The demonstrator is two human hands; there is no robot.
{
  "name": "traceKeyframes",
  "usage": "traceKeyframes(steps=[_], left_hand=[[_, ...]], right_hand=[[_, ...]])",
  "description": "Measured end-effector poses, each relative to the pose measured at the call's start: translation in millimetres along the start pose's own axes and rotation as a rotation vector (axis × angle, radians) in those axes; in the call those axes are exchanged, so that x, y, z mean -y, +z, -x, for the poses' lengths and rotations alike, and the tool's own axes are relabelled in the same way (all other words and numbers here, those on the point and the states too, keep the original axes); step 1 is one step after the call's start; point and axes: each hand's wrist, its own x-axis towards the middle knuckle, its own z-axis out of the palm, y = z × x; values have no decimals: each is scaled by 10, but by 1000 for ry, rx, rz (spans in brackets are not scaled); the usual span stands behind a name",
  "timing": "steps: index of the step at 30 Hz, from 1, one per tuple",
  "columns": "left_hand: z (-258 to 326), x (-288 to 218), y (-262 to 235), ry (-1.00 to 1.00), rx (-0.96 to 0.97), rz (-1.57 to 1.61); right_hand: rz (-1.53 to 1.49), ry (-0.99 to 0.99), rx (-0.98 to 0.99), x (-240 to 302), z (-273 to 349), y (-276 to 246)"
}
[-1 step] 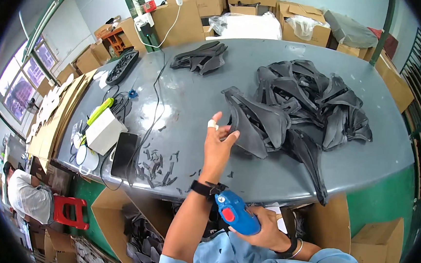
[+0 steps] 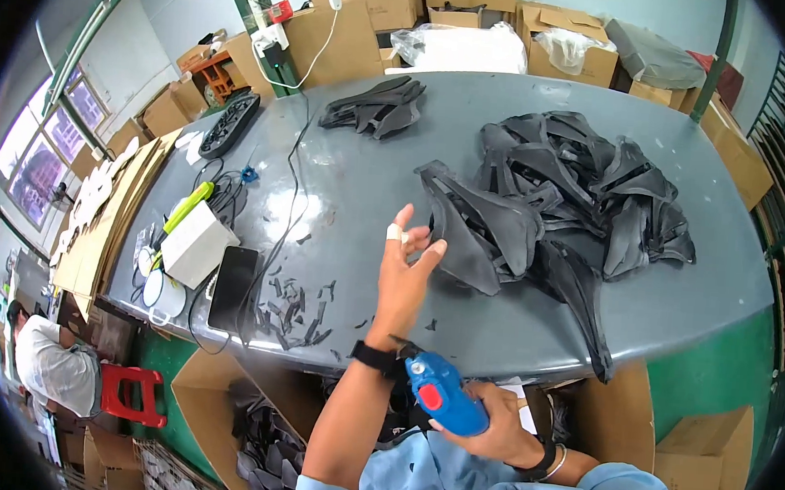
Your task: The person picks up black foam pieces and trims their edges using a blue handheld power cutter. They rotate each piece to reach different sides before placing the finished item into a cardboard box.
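My left hand (image 2: 404, 273) reaches over the table with its fingers apart and nothing in them. A white wrap circles one of its fingers. Its fingertips are at the near-left edge of a curved dark grey moulded piece (image 2: 480, 228); whether they touch it I cannot tell. My right hand (image 2: 503, 426) is closed round a blue handheld power tool (image 2: 446, 394) with a red button. The tool's narrow dark tip lies close to my left wrist, beside its black band. Behind the front piece lies a heap of similar dark grey pieces (image 2: 562, 166).
Dark scraps (image 2: 292, 315) lie beside a black phone (image 2: 233, 288). A cable (image 2: 293, 174) runs across the table (image 2: 368, 198) to its far edge. More dark pieces (image 2: 375, 105) rest at the back. An open carton (image 2: 209, 396) with dark parts stands below the front edge.
My left hand has shifted slightly left, away from the edge of the front piece. The power tool in my right hand has turned a little, and its dark tip shows more clearly.
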Motion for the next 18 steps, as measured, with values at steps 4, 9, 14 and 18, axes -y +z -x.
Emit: traceKeyframes(steps=[4,9,14,18], left_hand=[[396,-115,-249,-172,279,818],[965,-244,-332,-203,385,955],[1140,-261,-238,-112,415,804],[1202,-237,-221,-110,444,696]], right_hand=[[-81,152,-80,73,-158,-105],[-387,377,-148,222,-551,-197],[-644,334,-162,314,-793,-156],[-646,360,-88,310,-792,-142]])
